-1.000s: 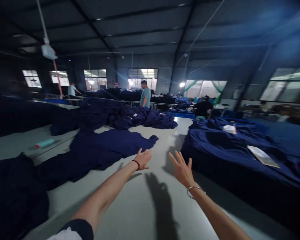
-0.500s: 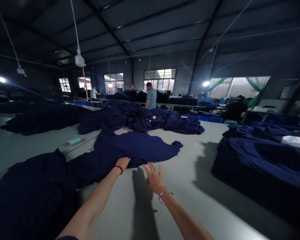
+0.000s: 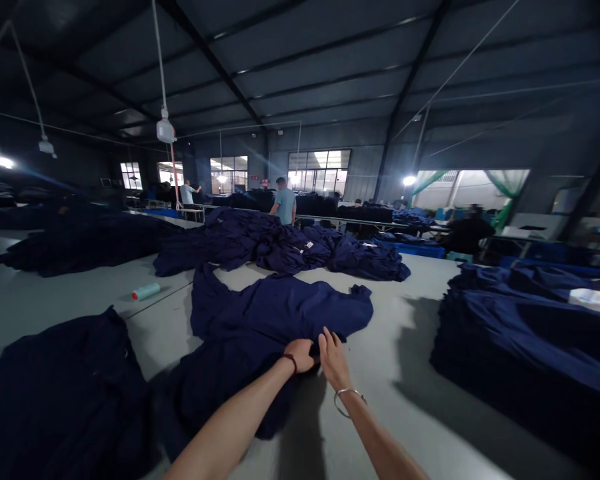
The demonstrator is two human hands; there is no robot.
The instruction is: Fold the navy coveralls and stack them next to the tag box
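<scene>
A navy blue garment [image 3: 280, 307] lies crumpled across the pale table in front of me, one part spreading towards the back right and another hanging nearer to my left arm. My left hand [image 3: 301, 355], with a dark red band at the wrist, is closed on the garment's near edge. Close beside it, my right hand [image 3: 334, 357], wearing a silver bangle, rests at the same edge with its fingers bent over the cloth; its thumb side is partly hidden, and whether it pinches the fabric I cannot tell.
Another dark heap of cloth [image 3: 65, 393] lies at the left, with a mint thread spool [image 3: 146, 291] behind it. Bunched navy garments [image 3: 290, 247] line the back. A tall navy stack [image 3: 525, 347] stands at the right. Further off, a person [image 3: 284, 201] stands among other tables.
My left hand has moved right with the garment's edge, pulling the cloth away from the left heap. My right hand has come up against the cloth beside it.
</scene>
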